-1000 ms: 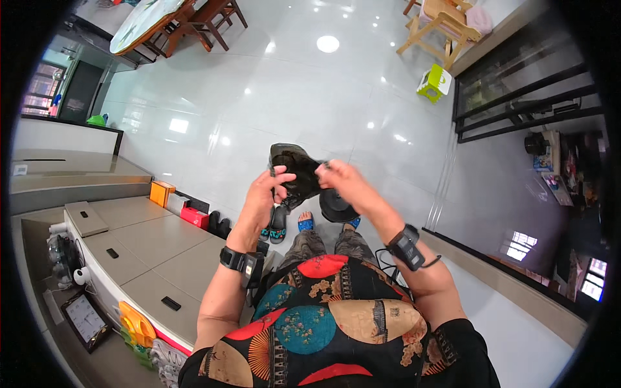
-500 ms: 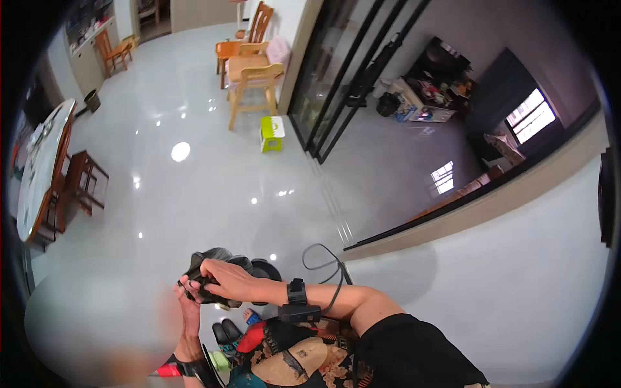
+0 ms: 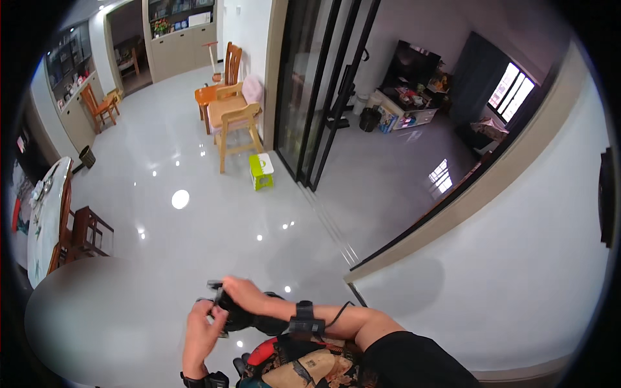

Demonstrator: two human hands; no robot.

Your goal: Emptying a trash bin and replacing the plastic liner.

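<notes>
A dark, crumpled, shiny thing that looks like a black plastic bag [image 3: 238,318] is between my two hands, low in the head view. My left hand [image 3: 206,326] pinches its left edge, thumb and fingers closed together. From the right, my right hand [image 3: 249,297] grips its upper part with curled fingers, slightly smeared by motion. Just under my right wrist shows a black rounded thing [image 3: 275,315], partly hidden by the forearm; I cannot tell its kind. Both wrists carry black straps with small boxes.
A green-and-white step stool [image 3: 262,171] stands ahead on the shiny floor, near a wooden armchair [image 3: 236,123]. Black-framed sliding glass doors [image 3: 310,97] border another room on the right. At left are a dining table [image 3: 48,220] and a dark wooden stool [image 3: 90,229]. A white wall [image 3: 517,278] is close on my right.
The view has tilted up, showing more of the far room. My left hand has turned and its fingers now pinch the bag's edge; my right hand stays on the bag.
</notes>
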